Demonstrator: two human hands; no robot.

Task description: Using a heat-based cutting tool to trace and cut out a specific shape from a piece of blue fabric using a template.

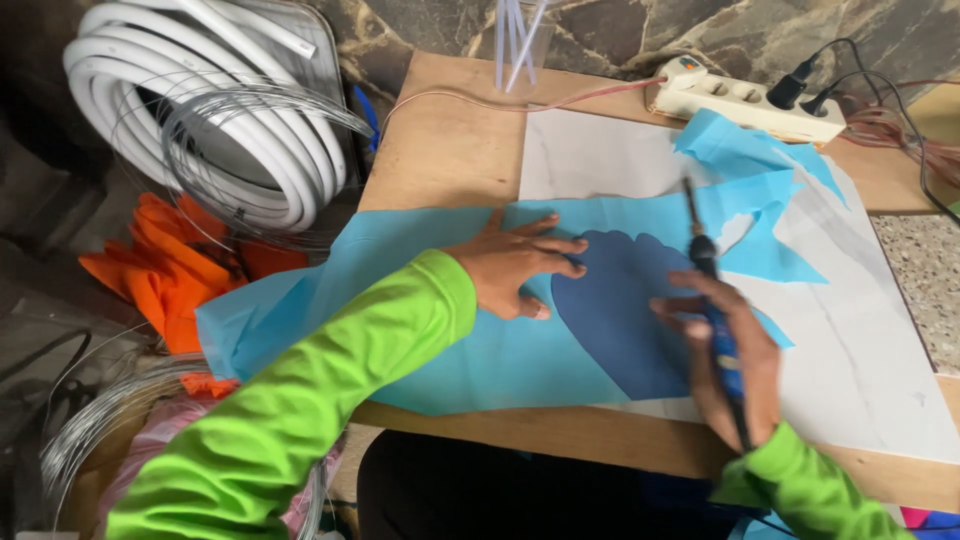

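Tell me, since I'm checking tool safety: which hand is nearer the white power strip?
Right. The right hand, holding a blue tool, lies below the power strip; the left hand lies farther left.

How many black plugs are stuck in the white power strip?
2. Both sit at the right end of the power strip at the table's far edge: one plug left, the other plug beside it. More sockets look empty.

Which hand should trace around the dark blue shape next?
Probably the right hand: it grips the soldering tool, whose tip sits by the dark blue shape. The left hand lies flat, pinning the light blue sheet against the white board.
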